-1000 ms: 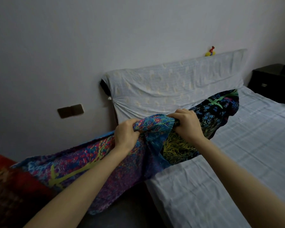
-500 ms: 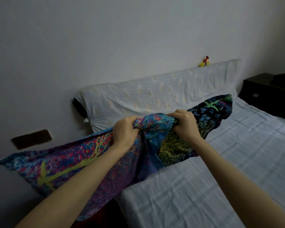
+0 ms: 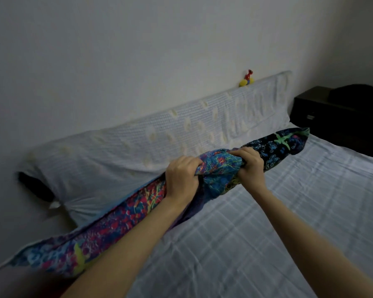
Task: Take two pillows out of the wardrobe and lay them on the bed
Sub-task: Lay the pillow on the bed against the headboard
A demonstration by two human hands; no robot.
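Both hands (image 3: 182,179) (image 3: 249,166) clench patterned pillow (image 3: 125,214) over bed (image 3: 256,222).

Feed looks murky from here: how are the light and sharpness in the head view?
Head view: dim, flat light, no glare; left hand and right hand fairly sharp; patterned pillow smears with motion blur toward the lower left; wide-angle lens bows the headboard.

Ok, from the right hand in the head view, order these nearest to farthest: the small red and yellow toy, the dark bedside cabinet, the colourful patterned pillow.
1. Colourful patterned pillow: gripped in the right hand, over the bed.
2. Small red and yellow toy: on top of the covered headboard, behind the hand.
3. Dark bedside cabinet: past the bed's far side, right.
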